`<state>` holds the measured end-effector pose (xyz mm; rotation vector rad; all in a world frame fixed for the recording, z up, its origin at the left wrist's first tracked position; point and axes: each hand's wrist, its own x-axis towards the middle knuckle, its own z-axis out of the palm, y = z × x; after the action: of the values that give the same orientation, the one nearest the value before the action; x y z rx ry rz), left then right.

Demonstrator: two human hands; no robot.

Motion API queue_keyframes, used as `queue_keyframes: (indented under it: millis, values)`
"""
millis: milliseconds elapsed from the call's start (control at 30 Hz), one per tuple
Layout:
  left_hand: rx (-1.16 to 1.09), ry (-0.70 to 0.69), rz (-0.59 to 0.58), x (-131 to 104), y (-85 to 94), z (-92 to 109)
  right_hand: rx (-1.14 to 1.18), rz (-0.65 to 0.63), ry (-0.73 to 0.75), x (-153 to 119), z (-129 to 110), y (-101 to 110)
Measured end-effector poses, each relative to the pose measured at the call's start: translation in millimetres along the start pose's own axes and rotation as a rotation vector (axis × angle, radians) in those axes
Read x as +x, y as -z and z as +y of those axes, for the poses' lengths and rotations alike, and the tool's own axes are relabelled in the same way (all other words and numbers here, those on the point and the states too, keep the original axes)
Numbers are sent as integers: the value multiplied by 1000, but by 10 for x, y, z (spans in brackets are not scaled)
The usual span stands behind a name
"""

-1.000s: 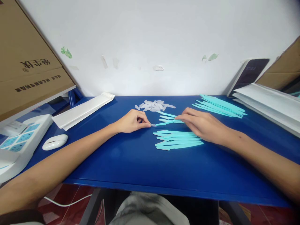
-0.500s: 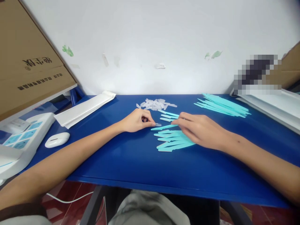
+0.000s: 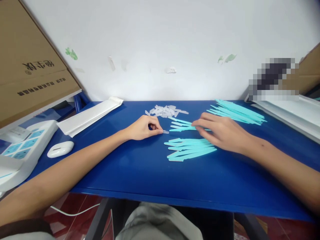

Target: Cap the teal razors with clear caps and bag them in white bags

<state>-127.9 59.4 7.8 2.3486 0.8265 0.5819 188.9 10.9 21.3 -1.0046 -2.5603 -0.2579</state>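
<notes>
My left hand [image 3: 145, 128] pinches a small clear plastic cap [image 3: 166, 132] between thumb and finger, its free end pointing right. Facing it, my right hand [image 3: 217, 131] holds a turquoise stick [image 3: 181, 128], whose tip lies just right of the cap, apart from it. Behind that stick, a few more turquoise sticks [image 3: 178, 120] reach toward the right fingers. Nearer the front lies a fanned row of turquoise sticks [image 3: 190, 150]. A heap of clear caps [image 3: 165, 111] sits beyond my left hand.
Another pile of turquoise sticks [image 3: 237, 111] lies at the back right. On the left are a white packet [image 3: 91, 116], a white oval case [image 3: 60, 149], a power strip [image 3: 42, 133] and a cardboard box [image 3: 37, 43]. White trays [image 3: 292, 115] stand at the right edge.
My right hand has moved right and slightly back with the stick, uncovering more of the front row. The stick's tip has drawn away from the cap. My left hand has shifted slightly left.
</notes>
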Motion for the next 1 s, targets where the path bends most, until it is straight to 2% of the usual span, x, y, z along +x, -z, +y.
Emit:
queue_keyframes:
  millis: [233,367,500,567,667,833,900,1000]
  values:
    - [6,0,16,3,-23,3,38,-44,41,12,-12,-70]
    - [42,-30,21,11,-80,59,54,-70,68,42,-132,-125]
    - [257,-189,57,-5,-155,101,0,-77,107,50,-208,-129]
    - [399,-214,92,-16,-167,102,-63,-57,111,36,-162,-107]
    - [477,-132,86,-18,-152,83,-128,-44,74,11,-28,-81]
    - [456,68,-59,3,-126,45,-112,-28,14,12,76,-58]
    - [453,77,-62,5,-129,43,-58,-29,-34,24,38,-30]
    - [456,37,0,-10,-134,50,38,-113,-42,32,-60,19]
